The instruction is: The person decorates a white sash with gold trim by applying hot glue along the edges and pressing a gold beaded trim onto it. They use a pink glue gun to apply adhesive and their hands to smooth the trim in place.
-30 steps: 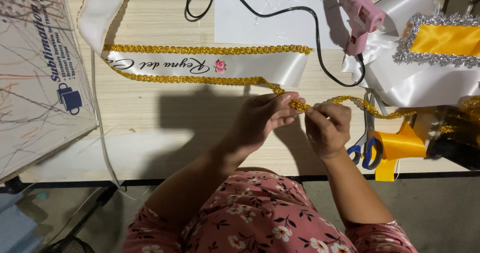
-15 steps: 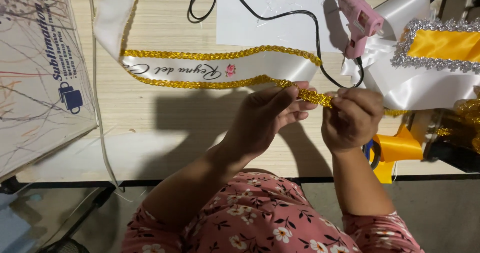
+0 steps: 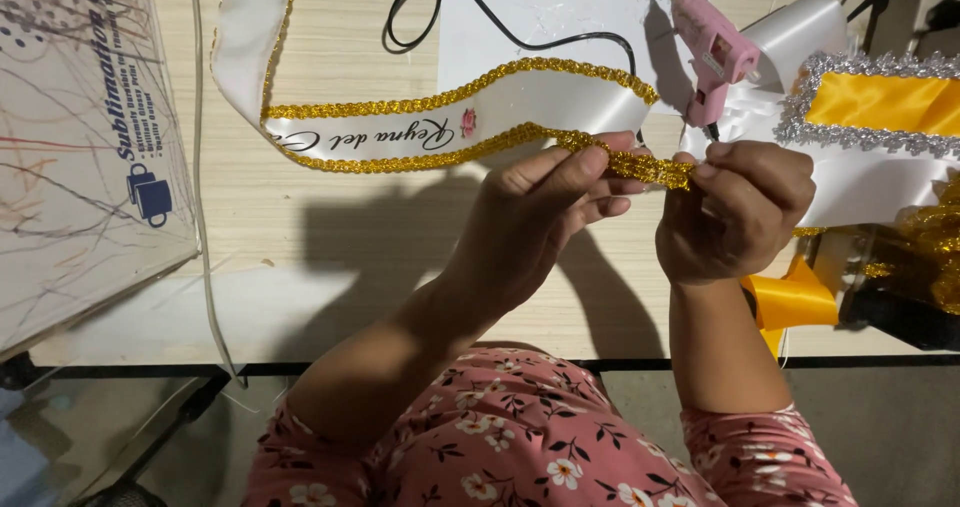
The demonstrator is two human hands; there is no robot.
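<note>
Head view: both hands are raised over a pale wooden table (image 3: 330, 227). The left hand (image 3: 545, 217) pinches a strip of gold trim (image 3: 640, 167) between thumb and fingertips, at the lower edge of a white sash (image 3: 520, 102). The right hand (image 3: 740, 212) is curled closed on the same trim just to the right, so a short stretch of trim runs taut between the two hands.

The sash lies along the table from the upper left, bends, and runs right towards the hands; gold trim borders both its long edges, and dark script with a small pink flower sits on its face. Its right end is lifted off the table at the left hand.

A pink glue gun (image 3: 715, 57) stands just above the right hand, nozzle up, on a white sheet (image 3: 560, 7); its black cord (image 3: 450, 12) loops to the upper left. To the right lies a yellow ribbon with silver trim (image 3: 870, 107) on more white satin. Below the right hand a folded yellow ribbon piece (image 3: 795, 302) rests at the table edge. A clear plastic packet (image 3: 80, 147) lies at the far left.
</note>
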